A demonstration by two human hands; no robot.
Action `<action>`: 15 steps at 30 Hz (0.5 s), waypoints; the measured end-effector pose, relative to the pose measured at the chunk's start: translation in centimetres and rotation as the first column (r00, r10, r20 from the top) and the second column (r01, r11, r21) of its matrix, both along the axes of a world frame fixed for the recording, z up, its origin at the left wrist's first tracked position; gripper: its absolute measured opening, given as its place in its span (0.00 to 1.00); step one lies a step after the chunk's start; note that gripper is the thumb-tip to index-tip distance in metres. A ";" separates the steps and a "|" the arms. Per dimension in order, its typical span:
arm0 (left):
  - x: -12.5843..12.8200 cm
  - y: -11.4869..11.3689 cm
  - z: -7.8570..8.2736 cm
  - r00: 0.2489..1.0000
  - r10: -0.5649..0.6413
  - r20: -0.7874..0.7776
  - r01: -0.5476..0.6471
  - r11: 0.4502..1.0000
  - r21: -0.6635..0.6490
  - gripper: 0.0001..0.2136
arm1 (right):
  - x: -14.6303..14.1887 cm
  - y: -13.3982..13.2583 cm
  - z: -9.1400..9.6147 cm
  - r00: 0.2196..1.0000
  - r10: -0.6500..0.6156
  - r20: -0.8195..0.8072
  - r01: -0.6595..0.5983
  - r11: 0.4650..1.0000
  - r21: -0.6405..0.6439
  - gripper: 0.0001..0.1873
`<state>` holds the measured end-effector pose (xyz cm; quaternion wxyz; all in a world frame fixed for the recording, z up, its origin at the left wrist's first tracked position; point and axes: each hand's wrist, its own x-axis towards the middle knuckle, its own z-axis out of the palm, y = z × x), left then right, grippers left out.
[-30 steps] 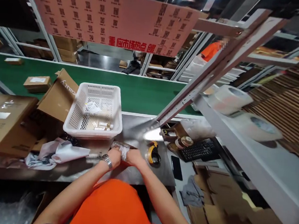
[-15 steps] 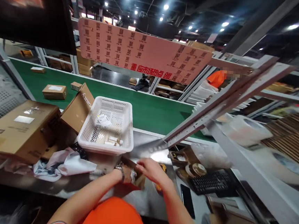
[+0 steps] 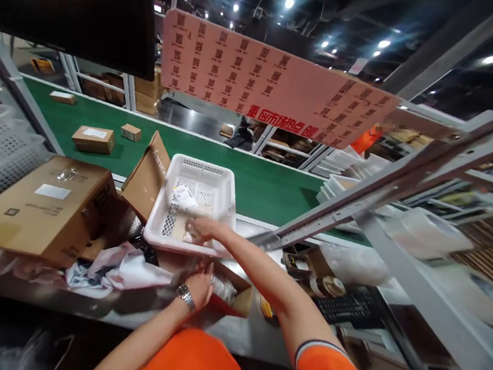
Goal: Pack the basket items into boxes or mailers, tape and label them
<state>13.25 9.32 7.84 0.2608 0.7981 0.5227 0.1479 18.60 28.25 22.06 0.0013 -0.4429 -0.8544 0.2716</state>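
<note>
Right hand (image 3: 201, 230) is reaching into the white basket (image 3: 227, 190), fingers curled down over small pale items on the basket floor. Motion blur, so I cannot tell if they grip anything. A paper slip (image 3: 185, 194) lies in the basket just beyond the hand.

Left hand (image 3: 201, 283), wristwatch (image 3: 185, 295) on the wrist, has its fingers clamped on the left wall of a small carton (image 3: 240, 301). The carton is open, with a bubble-wrapped item (image 3: 223, 289) inside.

The carton sits by the near edge of the tabletop (image 3: 254, 338), just in front of the basket. The basket stands at the far edge, against the green conveyor (image 3: 267, 187).

On the left of the tabletop are a large cardboard box (image 3: 41, 207), an open brown box (image 3: 146, 176) touching the basket, and crumpled white wrapping (image 3: 122, 266). To the right are tape rolls (image 3: 324, 284) and a keyboard (image 3: 348, 306). A pink code sheet (image 3: 272, 89) hangs overhead.
</note>
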 end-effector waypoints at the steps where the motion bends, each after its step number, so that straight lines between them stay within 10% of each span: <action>1: -0.4 0.0 -0.2 1.000 0.010 0.008 -0.010 1.000 -0.014 0.29 | -0.2 0.1 -0.2 1.000 0.017 0.015 -0.017 1.000 -0.006 0.18; 9: -1.1 0.4 -1.8 0.996 -0.073 0.053 0.076 0.995 -0.063 0.28 | 0.1 0.3 1.1 0.998 -0.053 0.038 0.051 0.997 0.054 0.19; 15: -1.0 0.8 -3.3 0.975 -0.121 0.184 0.141 0.985 -0.098 0.31 | 10.0 -6.8 5.7 0.815 -0.355 -0.458 0.452 0.884 0.117 0.22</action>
